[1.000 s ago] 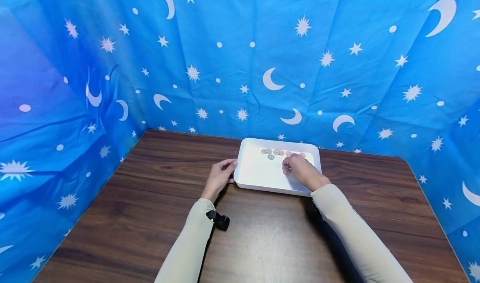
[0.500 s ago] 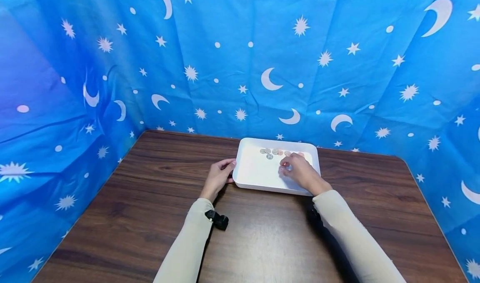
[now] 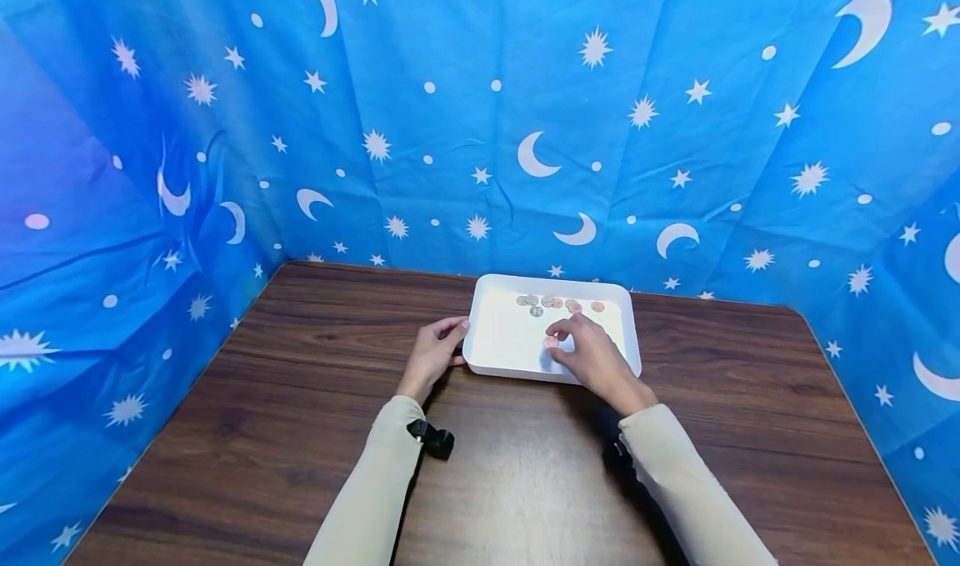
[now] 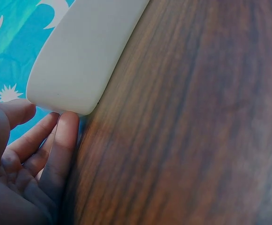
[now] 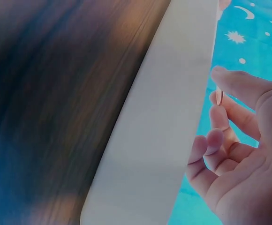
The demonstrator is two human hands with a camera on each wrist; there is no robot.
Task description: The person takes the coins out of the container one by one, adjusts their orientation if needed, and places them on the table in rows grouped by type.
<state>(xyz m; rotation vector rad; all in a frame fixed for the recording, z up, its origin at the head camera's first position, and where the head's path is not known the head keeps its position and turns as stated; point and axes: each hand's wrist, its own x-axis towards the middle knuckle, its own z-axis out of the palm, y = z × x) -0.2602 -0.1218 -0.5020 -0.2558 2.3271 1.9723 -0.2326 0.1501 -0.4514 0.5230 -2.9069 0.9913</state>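
Observation:
On the table lies a shallow white tray (image 3: 502, 369). My left hand (image 3: 432, 354) holds it at its left end, with fingertips (image 4: 69, 123) against the outer wall and another digit up at the rim. Over the tray's front right half, my right hand (image 3: 592, 358) pinches a copper-coloured coin (image 3: 551, 342) between thumb and fingertips. In the right wrist view this coin (image 5: 219, 96) stands edge-on, while the other fingers are curled loosely. Toward the tray's back wall lie several loose coins, among them a silver coin (image 3: 536, 311) and a copper coin (image 3: 597, 307).
A dark wood-grain table (image 3: 300, 433) carries the tray near its far edge. Behind and to the left hangs a blue cloth (image 3: 450, 174) with white moons and stars. A black strap device (image 3: 432, 439) sits on the left wrist.
My right hand has moved left and a little toward the front within the tray, with the copper coin now showing in its pinch. Coins behind it are uncovered. My left hand stays at the tray.

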